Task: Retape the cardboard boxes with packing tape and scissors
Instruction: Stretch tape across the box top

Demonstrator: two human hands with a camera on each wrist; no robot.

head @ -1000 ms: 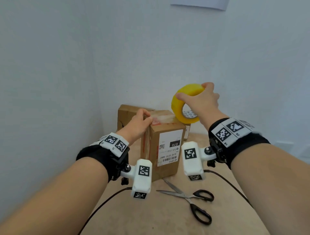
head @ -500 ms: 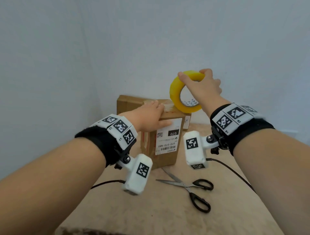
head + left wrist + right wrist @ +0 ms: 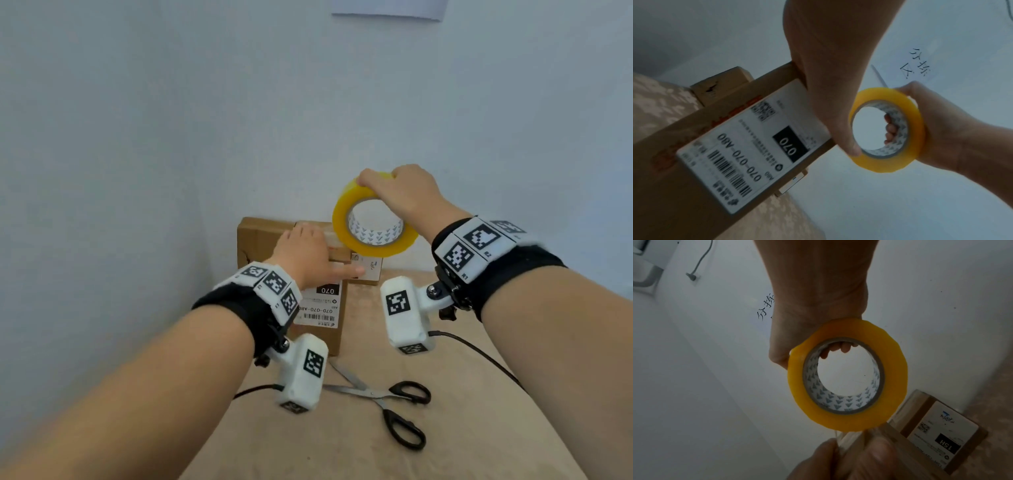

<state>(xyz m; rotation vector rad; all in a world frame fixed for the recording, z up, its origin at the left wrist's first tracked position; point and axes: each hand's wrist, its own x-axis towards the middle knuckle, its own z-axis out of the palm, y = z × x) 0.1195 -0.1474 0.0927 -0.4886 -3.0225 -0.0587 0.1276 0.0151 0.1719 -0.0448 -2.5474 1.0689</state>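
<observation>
Since a moment ago our left hand [image 3: 308,255] has flattened, fingers straight, on top of the labelled box [image 3: 320,308] near the table's far edge, while our right hand [image 3: 407,192], fingers curled through the tape roll [image 3: 373,219], draws the strip out; next we judge it needs the scissors [image 3: 387,407].

Yellow tape roll [image 3: 373,219] aloft; box [image 3: 322,308] upright (scissors [image 3: 387,404] flat).

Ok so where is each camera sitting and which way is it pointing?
Head: looks forward and down at the table, both forearms, scissors.
Left wrist: looks along the left hand flat on the labelled box.
Right wrist: looks along the right hand gripping the tape roll.
All three show the roll.
</observation>
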